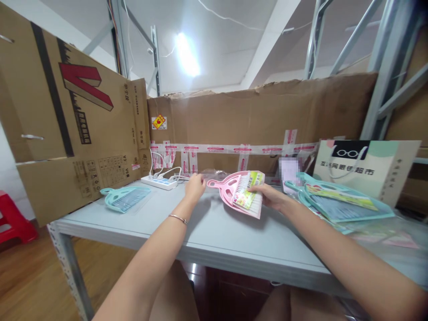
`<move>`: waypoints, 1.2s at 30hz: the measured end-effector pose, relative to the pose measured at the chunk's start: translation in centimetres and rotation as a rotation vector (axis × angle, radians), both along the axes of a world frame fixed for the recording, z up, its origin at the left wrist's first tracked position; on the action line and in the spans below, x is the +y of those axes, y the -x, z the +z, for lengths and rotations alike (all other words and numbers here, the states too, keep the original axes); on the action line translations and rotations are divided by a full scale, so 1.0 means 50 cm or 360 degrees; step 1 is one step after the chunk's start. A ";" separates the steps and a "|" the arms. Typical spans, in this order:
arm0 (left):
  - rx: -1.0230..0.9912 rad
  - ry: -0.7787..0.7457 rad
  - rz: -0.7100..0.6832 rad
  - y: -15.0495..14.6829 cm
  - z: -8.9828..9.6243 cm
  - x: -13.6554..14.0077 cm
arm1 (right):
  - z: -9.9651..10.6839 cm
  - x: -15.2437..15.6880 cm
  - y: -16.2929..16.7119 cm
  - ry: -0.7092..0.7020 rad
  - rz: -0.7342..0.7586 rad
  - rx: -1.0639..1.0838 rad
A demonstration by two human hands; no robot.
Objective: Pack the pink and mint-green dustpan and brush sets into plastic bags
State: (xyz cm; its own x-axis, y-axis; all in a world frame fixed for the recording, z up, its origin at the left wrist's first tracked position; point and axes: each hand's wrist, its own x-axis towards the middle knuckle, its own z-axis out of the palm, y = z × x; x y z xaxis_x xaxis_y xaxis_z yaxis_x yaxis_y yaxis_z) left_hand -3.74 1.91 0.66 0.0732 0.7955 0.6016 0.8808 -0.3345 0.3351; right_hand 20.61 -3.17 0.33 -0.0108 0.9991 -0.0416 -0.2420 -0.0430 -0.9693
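A pink dustpan with a white-bristled brush in it is held above the table by my right hand, gripping its wide end. My right thumb lies over the printed card on the set. My left hand is closed near the dustpan's handle, pinching a clear plastic bag that reaches behind the pan. To the left, a teal dustpan set lies flat. Several more teal dustpan sets, some with cards, are piled at the right by my right forearm.
A white power strip with plugged cables stands at the back left of the grey table. Cardboard walls the back, and a large carton the left. A printed paper bag stands behind the pile. A red stool is on the floor.
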 end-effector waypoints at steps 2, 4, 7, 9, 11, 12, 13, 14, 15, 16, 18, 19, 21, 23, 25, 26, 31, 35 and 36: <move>0.0030 -0.0063 -0.0132 -0.015 -0.001 -0.008 | -0.003 0.000 0.006 0.0012 -0.0019 -0.0007; 0.0034 -0.0151 -0.0241 -0.031 0.000 -0.019 | -0.005 -0.001 0.013 0.0019 -0.0039 -0.0018; 0.0040 -0.0254 -0.0361 -0.050 0.004 -0.038 | -0.005 0.001 0.027 0.0000 -0.0046 0.0026; 0.0079 -0.0293 -0.0465 -0.056 0.006 -0.046 | -0.003 0.005 0.034 -0.0038 -0.0075 0.0136; 0.0129 -0.0319 -0.0550 -0.058 0.006 -0.050 | -0.001 0.009 0.038 -0.0099 -0.0146 0.0268; 0.0151 -0.0337 -0.0570 -0.059 0.005 -0.051 | 0.000 0.010 0.040 -0.0132 -0.0181 0.0315; 0.0173 -0.0360 -0.0580 -0.060 0.005 -0.051 | 0.001 0.010 0.042 -0.0159 -0.0209 0.0342; 0.0201 -0.0389 -0.0594 -0.062 0.004 -0.052 | 0.000 0.008 0.045 -0.0178 -0.0222 0.0348; 0.0237 -0.0418 -0.0615 -0.064 0.003 -0.054 | -0.001 0.006 0.048 -0.0187 -0.0217 0.0335; 0.0281 -0.0440 -0.0643 -0.067 0.002 -0.055 | -0.002 0.003 0.052 -0.0190 -0.0193 0.0312; 0.0383 -0.0443 -0.0712 -0.075 0.001 -0.060 | -0.006 -0.003 0.062 -0.0193 -0.0123 0.0269; 0.0424 -0.0423 -0.0747 -0.078 0.000 -0.063 | -0.007 -0.004 0.066 -0.0196 -0.0100 0.0264; 0.0443 -0.0377 -0.0807 -0.083 0.001 -0.069 | -0.009 -0.004 0.070 -0.0200 -0.0105 0.0303; 0.0348 -0.0386 -0.0836 -0.083 0.005 -0.076 | -0.007 0.001 0.069 -0.0227 -0.0158 0.0406; 0.0154 -0.0476 -0.0851 -0.080 0.010 -0.081 | -0.004 0.007 0.063 -0.0267 -0.0211 0.0510; 0.0011 -0.0537 -0.0840 -0.077 0.014 -0.082 | -0.002 0.009 0.060 -0.0286 -0.0230 0.0544; -0.1176 -0.0395 -0.0297 -0.066 0.034 -0.064 | 0.001 0.007 0.061 -0.0357 -0.0214 0.0568; -0.1716 0.0783 -0.0630 -0.070 0.031 -0.054 | -0.006 0.003 0.073 -0.0339 -0.0223 0.0579; -0.1680 0.1000 -0.0879 -0.074 0.026 -0.057 | -0.008 0.003 0.075 -0.0328 -0.0244 0.0573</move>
